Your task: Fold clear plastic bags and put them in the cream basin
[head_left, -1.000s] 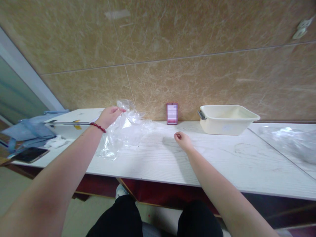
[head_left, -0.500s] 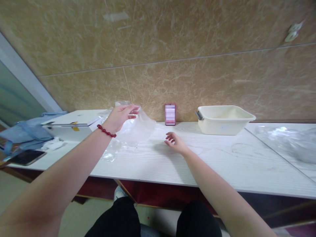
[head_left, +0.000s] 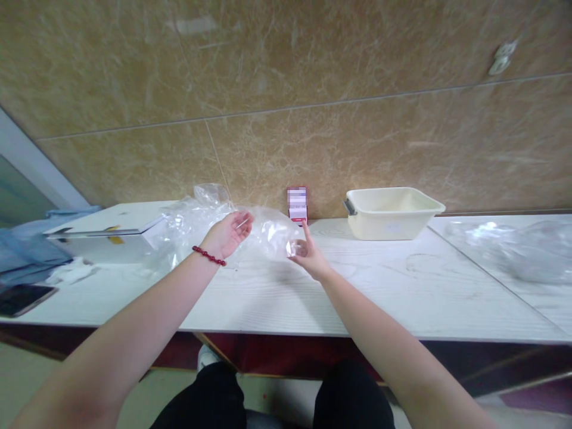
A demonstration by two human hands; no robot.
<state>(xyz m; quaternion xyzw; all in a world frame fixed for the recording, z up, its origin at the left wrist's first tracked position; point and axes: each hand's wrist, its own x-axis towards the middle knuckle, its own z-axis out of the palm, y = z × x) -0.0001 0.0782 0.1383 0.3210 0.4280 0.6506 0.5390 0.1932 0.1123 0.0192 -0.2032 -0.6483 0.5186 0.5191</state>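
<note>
A clear plastic bag [head_left: 268, 232] stretches across the white table between my two hands. My right hand [head_left: 310, 256] grips its right end, thumb pointing up and fingers curled around the plastic. On the left, my left hand [head_left: 235, 232], with a red bead bracelet at the wrist, is palm up with loosely bent fingers against the bag; whether it grips any plastic is unclear. More crumpled clear plastic [head_left: 179, 229] lies left of that hand. Just behind the bag's right end, a phone in a red case [head_left: 297, 204] leans against the wall.
A cream plastic basin [head_left: 388, 223] stands at the right by the wall. Clear plastic bags [head_left: 527, 250] lie further right. At the left are a white box [head_left: 111, 247], white tissue [head_left: 74, 271], a dark phone [head_left: 27, 299] and blue fabric [head_left: 27, 244].
The plastic bag has been drawn rightward, and my right hand has closed on its end. My left hand has lowered and turned palm up. The whole view has shifted slightly.
</note>
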